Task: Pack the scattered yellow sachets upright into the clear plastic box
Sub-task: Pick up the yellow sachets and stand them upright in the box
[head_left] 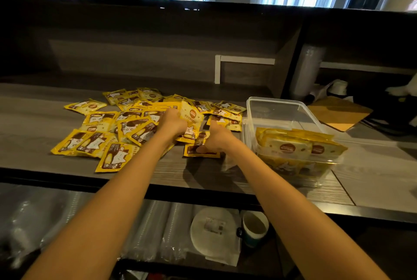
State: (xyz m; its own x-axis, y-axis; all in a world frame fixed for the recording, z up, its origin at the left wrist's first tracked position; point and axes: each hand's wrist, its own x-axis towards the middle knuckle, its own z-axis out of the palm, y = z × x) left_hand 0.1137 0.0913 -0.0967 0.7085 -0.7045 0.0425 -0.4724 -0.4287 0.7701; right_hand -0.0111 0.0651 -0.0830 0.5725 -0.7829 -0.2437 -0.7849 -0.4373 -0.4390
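Note:
Several yellow sachets (99, 135) lie scattered on the grey wooden counter (158, 173). My left hand (172, 121) grips a small stack of sachets (191, 117), held tilted above the pile. My right hand (214, 138) reaches down with curled fingers onto a flat sachet (194, 150) at the pile's near edge and pinches it. The clear plastic box (282, 108) stands to the right of the pile. Several sachets (293, 146) stand upright in its near end, and its far end holds nothing.
A wooden board (338, 112) lies behind the box at the right. A dark raised back wall (158, 54) runs behind the counter. Below the counter's front edge sit a dark cup (255, 226), a white round lid (214, 232) and plastic-wrapped rolls (158, 230).

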